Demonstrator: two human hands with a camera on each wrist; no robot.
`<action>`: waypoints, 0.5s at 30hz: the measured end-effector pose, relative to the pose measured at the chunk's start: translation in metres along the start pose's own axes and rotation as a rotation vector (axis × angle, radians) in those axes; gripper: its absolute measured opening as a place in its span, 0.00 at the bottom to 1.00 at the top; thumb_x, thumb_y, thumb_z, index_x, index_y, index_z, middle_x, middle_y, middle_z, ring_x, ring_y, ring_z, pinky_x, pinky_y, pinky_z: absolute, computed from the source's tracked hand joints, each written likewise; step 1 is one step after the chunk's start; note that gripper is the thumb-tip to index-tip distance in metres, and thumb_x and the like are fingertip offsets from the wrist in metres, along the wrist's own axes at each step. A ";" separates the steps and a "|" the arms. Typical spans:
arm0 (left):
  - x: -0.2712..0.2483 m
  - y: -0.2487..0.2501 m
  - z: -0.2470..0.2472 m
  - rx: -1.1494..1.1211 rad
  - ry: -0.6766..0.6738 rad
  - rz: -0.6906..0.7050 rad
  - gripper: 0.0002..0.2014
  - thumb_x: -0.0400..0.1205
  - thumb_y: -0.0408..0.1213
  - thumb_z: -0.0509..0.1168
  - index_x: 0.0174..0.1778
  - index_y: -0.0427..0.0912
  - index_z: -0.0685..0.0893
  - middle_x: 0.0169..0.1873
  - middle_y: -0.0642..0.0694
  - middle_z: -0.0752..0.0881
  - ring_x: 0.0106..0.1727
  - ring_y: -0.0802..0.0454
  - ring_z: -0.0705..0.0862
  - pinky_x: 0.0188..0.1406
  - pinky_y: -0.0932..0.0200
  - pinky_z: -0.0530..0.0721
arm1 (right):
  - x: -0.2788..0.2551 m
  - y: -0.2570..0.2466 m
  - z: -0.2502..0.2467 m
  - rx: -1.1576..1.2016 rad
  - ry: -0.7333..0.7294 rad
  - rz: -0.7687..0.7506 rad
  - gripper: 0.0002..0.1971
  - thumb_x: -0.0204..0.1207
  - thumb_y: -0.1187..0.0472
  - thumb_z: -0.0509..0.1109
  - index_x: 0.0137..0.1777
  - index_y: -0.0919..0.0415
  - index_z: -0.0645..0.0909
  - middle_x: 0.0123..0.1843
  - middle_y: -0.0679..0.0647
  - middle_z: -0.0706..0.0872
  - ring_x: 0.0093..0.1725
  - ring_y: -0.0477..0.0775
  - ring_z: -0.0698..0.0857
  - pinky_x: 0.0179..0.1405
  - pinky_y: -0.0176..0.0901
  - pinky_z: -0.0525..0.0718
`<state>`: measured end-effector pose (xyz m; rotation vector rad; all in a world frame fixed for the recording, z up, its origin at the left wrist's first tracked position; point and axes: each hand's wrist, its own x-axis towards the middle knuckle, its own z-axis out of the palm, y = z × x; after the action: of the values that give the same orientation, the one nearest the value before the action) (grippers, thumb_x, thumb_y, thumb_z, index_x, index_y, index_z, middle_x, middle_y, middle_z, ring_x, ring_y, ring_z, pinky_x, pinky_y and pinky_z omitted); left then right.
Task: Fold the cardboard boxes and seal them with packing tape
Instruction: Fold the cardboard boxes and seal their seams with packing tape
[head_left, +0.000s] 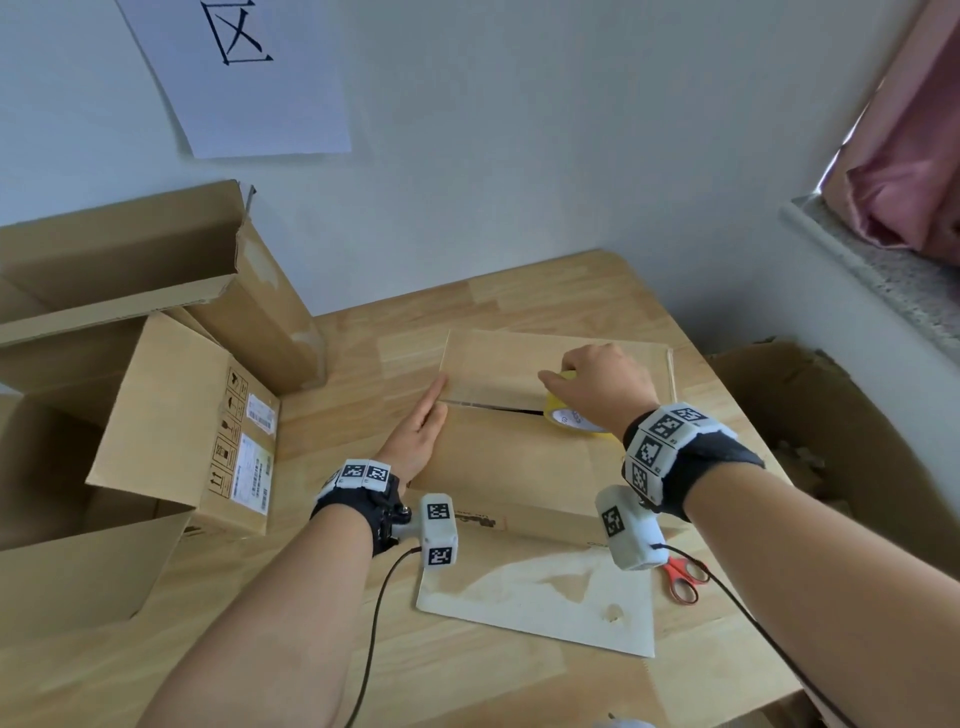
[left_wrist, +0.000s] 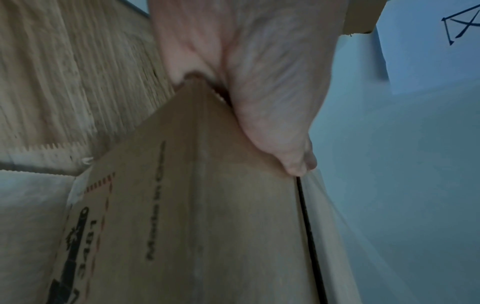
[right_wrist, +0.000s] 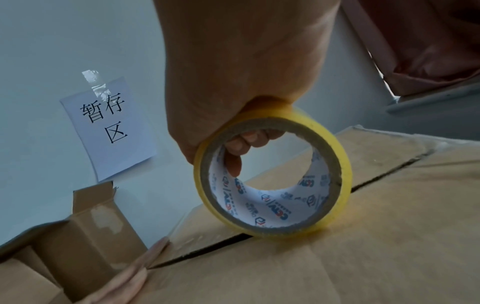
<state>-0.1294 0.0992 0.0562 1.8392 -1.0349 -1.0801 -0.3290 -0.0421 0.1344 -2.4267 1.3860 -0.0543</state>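
The box (head_left: 519, 415) is sitting on the table (head_left: 337, 649) with its top flaps folded shut, so the folding looks done for this one; the seam (right_wrist: 207, 250) is only partly taped, a clear strip appearing to run from its left end toward the roll, and the dark gap is showing under and beyond the roll. Other boxes (head_left: 171, 415) at the left are standing open, seemingly still to do. The left hand (head_left: 415, 436) is lying flat, fingers straight, pressing the seam's left end. The right hand (head_left: 602, 384) is curling around the tape roll (right_wrist: 272, 179), fingers hooked through its core, standing it on edge on the seam.
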 end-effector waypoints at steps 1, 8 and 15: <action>0.000 0.000 0.000 0.010 -0.005 0.003 0.24 0.89 0.47 0.49 0.82 0.63 0.54 0.78 0.68 0.54 0.77 0.70 0.52 0.77 0.65 0.49 | 0.000 0.000 -0.001 0.006 -0.002 0.000 0.22 0.79 0.43 0.60 0.48 0.61 0.84 0.42 0.55 0.85 0.40 0.56 0.83 0.32 0.41 0.75; 0.001 -0.003 0.001 0.080 -0.011 0.053 0.28 0.88 0.32 0.47 0.83 0.57 0.52 0.81 0.62 0.54 0.77 0.69 0.52 0.75 0.68 0.48 | 0.003 -0.002 -0.005 -0.009 -0.052 0.027 0.20 0.79 0.44 0.60 0.49 0.61 0.82 0.41 0.53 0.82 0.40 0.55 0.82 0.33 0.41 0.75; 0.007 -0.005 0.002 0.150 0.029 0.095 0.26 0.89 0.34 0.50 0.82 0.60 0.57 0.77 0.67 0.57 0.77 0.66 0.60 0.68 0.78 0.57 | 0.003 -0.001 -0.005 -0.036 -0.085 0.067 0.21 0.79 0.44 0.60 0.49 0.62 0.83 0.41 0.55 0.83 0.39 0.56 0.82 0.34 0.41 0.77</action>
<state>-0.1276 0.0947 0.0487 1.8966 -1.2020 -0.9388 -0.3277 -0.0461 0.1391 -2.3800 1.4403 0.0905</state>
